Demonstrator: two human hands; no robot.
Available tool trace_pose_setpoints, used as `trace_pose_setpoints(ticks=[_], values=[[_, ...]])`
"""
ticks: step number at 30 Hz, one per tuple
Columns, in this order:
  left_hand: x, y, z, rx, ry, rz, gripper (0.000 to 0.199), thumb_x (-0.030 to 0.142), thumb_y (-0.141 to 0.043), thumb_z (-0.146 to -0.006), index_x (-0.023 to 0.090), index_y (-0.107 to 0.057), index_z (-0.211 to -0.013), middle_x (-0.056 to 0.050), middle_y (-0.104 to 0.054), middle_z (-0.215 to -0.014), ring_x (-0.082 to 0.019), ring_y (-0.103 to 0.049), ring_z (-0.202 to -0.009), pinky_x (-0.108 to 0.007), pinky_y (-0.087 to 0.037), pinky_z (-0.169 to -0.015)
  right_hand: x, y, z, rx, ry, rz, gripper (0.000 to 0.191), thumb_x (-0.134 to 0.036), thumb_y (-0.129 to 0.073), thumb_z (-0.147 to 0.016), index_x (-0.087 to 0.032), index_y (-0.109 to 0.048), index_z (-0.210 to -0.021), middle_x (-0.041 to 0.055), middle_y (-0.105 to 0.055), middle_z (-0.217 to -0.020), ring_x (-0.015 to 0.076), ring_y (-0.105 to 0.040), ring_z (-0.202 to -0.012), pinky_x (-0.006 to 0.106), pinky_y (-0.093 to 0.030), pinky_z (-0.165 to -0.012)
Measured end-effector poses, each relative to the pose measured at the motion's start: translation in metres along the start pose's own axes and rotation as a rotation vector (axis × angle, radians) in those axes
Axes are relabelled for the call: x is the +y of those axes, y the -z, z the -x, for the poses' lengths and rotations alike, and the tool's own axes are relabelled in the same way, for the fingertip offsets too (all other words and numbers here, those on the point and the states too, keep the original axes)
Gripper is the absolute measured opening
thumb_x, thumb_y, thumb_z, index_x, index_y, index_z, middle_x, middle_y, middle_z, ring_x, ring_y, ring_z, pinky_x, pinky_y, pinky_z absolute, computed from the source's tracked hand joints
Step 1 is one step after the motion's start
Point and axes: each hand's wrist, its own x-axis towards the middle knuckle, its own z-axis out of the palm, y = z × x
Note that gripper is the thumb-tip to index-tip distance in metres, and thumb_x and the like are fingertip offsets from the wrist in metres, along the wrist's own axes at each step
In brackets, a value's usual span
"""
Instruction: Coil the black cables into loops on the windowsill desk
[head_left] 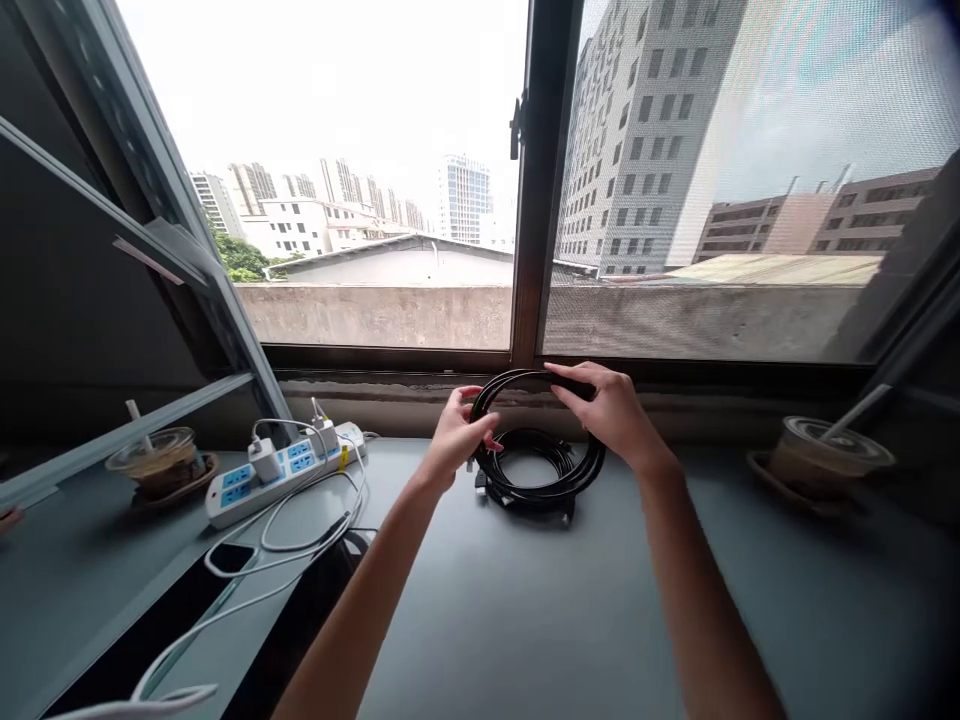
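A coiled black cable [590, 470] is held up in a ring between my two hands, just above the grey tabletop. My left hand [459, 432] grips the ring on its left side, thumb and fingers closed around the strands. On the upper right of the ring, my right hand [600, 405] pinches the cable between thumb and fingers. Beneath and behind it lies another black cable coil [536, 437] on the table. Dark plug ends [481, 483] show at the lower left of the coils; which coil they belong to I cannot tell.
Left of the coils is a white power strip [289, 470] with chargers and loose white cables [281, 548]. A phone [231, 558] lies beside it. Iced drink cups stand at the left [161, 462] and right [817, 455]. A window [525, 200] rises behind the table.
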Motion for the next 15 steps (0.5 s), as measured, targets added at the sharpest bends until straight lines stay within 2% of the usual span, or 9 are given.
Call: trace_pose_setpoints(ticks=[3,4,7,9,12,15], values=[[-0.024,-0.004,-0.009,-0.064,0.080,-0.257,0.049,0.007,-0.057,-0.068,0.017,-0.038,-0.112,0.002,-0.057,-0.073,-0.010,-0.058,-0.049,-0.021,-0.047,-0.047,0.033,-0.019,0.004,-0.076,-0.113,-0.016,0.031,-0.024,-0.057,-0.078,-0.024,-0.066,-0.108,0.0019,-0.066,-0.102,0.0173,-0.061,-0.093,0.028,-0.045,-0.086],[-0.034,-0.006,-0.014,-0.070,0.103,-0.286,0.049,0.005,-0.056,-0.067,0.015,-0.040,-0.111,0.000,-0.058,-0.075,-0.011,-0.059,-0.049,-0.023,-0.047,-0.047,0.045,-0.027,0.006,-0.095,-0.143,-0.010,0.029,-0.024,-0.058,-0.077,-0.024,-0.067,-0.105,0.0026,-0.067,-0.101,0.0180,-0.062,-0.089,0.029,-0.046,-0.082],[-0.064,-0.011,-0.031,-0.003,0.117,-0.352,0.052,0.001,-0.051,-0.065,0.010,-0.041,-0.115,-0.005,-0.059,-0.081,-0.012,-0.057,-0.048,-0.026,-0.049,-0.049,0.074,-0.046,0.012,-0.160,-0.235,-0.002,0.029,-0.026,-0.059,-0.075,-0.022,-0.068,-0.103,0.0039,-0.068,-0.099,0.0139,-0.062,-0.059,0.029,-0.050,-0.067],[-0.080,-0.013,-0.041,0.045,0.088,-0.413,0.056,0.000,-0.050,-0.064,0.009,-0.042,-0.118,-0.009,-0.060,-0.091,-0.014,-0.059,-0.056,-0.029,-0.050,-0.054,0.089,-0.056,0.017,-0.193,-0.276,-0.003,0.031,-0.028,-0.059,-0.074,-0.021,-0.068,-0.103,0.0043,-0.069,-0.096,0.0126,-0.059,-0.052,0.028,-0.049,-0.061],[-0.097,-0.016,-0.051,0.077,-0.003,-0.509,0.059,-0.001,-0.050,-0.062,0.011,-0.047,-0.119,-0.012,-0.061,-0.103,-0.020,-0.062,-0.082,-0.033,-0.050,-0.075,0.108,-0.067,0.025,-0.220,-0.316,0.004,0.031,-0.030,-0.057,-0.076,-0.020,-0.068,-0.103,0.0044,-0.070,-0.089,0.0139,-0.060,-0.054,0.027,-0.047,-0.056],[-0.108,-0.021,-0.052,0.091,-0.084,-0.615,0.058,-0.003,-0.048,-0.061,0.011,-0.052,-0.117,-0.012,-0.060,-0.109,-0.024,-0.055,-0.103,-0.036,-0.041,-0.092,0.124,-0.075,0.037,-0.230,-0.334,0.031,0.032,-0.029,-0.061,-0.072,-0.023,-0.070,-0.101,0.0038,-0.070,-0.092,0.0173,-0.062,-0.068,0.027,-0.046,-0.059]])
